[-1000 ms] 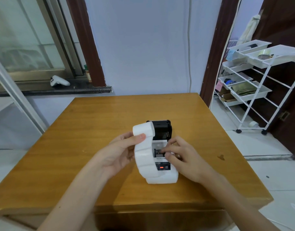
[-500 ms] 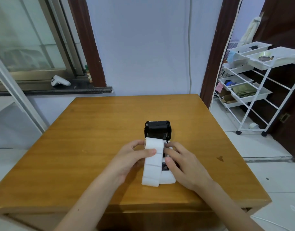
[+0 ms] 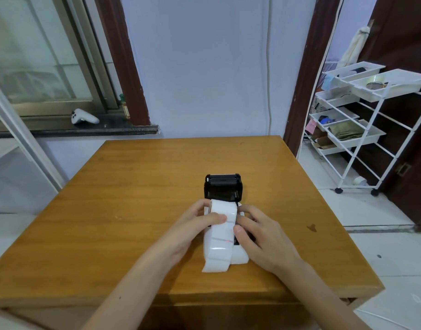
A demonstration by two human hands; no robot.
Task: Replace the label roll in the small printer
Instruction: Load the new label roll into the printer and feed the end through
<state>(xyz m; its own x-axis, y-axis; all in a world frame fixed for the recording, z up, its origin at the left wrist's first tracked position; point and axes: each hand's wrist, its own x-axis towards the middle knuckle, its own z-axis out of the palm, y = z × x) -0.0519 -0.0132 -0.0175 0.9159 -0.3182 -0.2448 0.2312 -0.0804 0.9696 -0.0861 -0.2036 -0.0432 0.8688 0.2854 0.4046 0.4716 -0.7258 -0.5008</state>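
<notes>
A small white printer (image 3: 240,257) sits on the wooden table (image 3: 138,198), its black lid (image 3: 223,186) swung open and standing at the far end. A white label roll (image 3: 222,210) rests in the printer's bay, and a loose strip of labels (image 3: 218,248) runs from it over the printer body down to the table. My left hand (image 3: 195,231) grips the roll from the left with the thumb pressed on the strip. My right hand (image 3: 262,236) lies against the printer's right side, thumb touching the strip's edge. The printer's front panel is mostly hidden.
A white wire trolley (image 3: 362,125) with trays of odds and ends stands on the floor to the right. On the window sill at the far left lies a white game controller (image 3: 83,117). The table's front edge (image 3: 181,298) is close below my forearms.
The label strip was held up in a curl beside the printer; my left hand has brought the roll down into the bay and laid the strip flat. My right hand moved from the front panel to the side.
</notes>
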